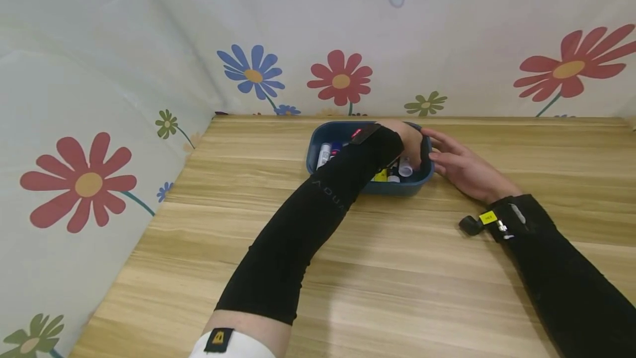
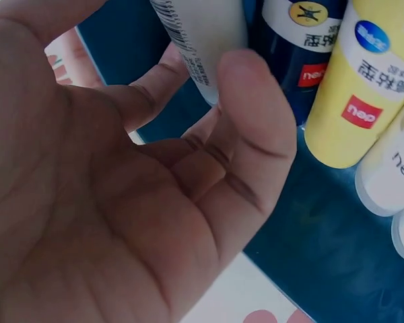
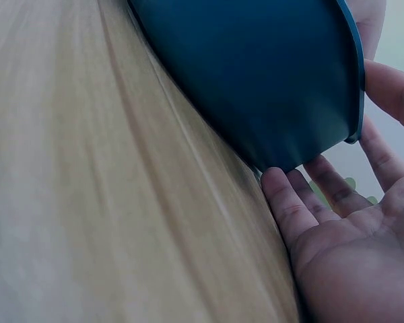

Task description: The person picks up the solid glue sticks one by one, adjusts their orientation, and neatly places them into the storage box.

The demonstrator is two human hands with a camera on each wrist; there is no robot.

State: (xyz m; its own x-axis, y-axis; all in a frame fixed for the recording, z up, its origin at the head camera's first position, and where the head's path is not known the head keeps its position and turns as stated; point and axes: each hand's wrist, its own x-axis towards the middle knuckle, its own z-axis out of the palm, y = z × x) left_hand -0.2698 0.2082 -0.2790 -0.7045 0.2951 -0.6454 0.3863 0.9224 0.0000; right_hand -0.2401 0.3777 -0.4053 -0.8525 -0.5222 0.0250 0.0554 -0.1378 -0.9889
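A dark blue plastic bin [image 1: 404,189] stands on the wooden table with several glue sticks lying in it. My left hand [image 1: 409,140] reaches into its right end. In the left wrist view, those fingers curl round a white glue stick [image 2: 205,40] with a barcode. Beside it lie a navy glue stick [image 2: 289,57], a yellow glue stick [image 2: 353,101] and a white glue stick [image 2: 384,171]. My right hand [image 1: 467,170] touches the bin's right end from outside, its fingers extended along the wall and rim, as the right wrist view also shows.
The wooden table [image 1: 397,269] reaches back to a pale curtain [image 1: 447,37] printed with flowers, close behind the bin. More of this cloth hangs at the left. My left forearm in a black sleeve [image 1: 293,242] crosses over the bin's front rim.
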